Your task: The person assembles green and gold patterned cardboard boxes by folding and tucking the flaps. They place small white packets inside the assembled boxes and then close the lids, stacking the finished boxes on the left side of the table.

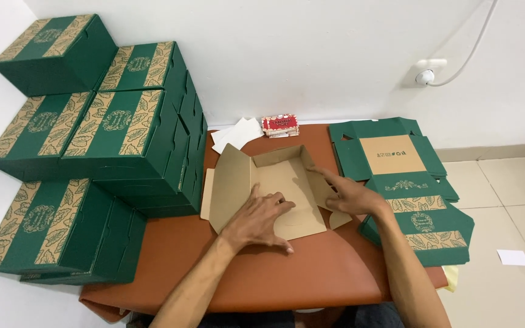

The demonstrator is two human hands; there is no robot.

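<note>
A half-folded cardboard box (274, 176), brown on the inside, lies open on the brown table (311, 273). My left hand (259, 220) rests flat on the box's floor and near left wall, fingers spread. My right hand (347, 193) presses on the right side flap, fingers pointing left along it. The box's left wall and back wall stand up; the front flap lies flat under my left hand.
Several finished green boxes with gold leaf bands (123, 133) are stacked at the left against the wall. A pile of flat green box blanks (405, 182) lies at the right. White papers (235, 133) and a small red packet (279, 125) sit at the back. A wall socket (426, 73) is above.
</note>
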